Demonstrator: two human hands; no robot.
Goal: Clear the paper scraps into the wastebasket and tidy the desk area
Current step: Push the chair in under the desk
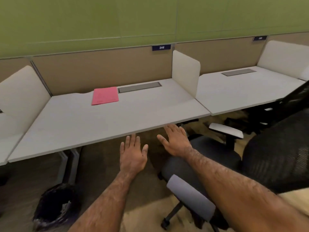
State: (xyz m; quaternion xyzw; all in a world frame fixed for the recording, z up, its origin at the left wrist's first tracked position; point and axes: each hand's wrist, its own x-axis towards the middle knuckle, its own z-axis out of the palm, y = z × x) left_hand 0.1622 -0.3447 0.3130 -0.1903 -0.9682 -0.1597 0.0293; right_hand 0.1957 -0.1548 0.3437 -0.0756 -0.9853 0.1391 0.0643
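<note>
While both hands hang spread and empty, left hand (133,155) and right hand (176,141) just below the worktop (83,124) edge, a pink folder (105,95) lies flat beyond them, long axis pointing away. Label (161,47) reads "248". Wastebasket (56,208), lower left of the hands, holds paper scraps (65,205).

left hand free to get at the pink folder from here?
Probably yes. The left hand is open and empty at the desk front edge, and nothing lies between it and the pink folder. The folder sits far back, so it may need a lean.
</note>
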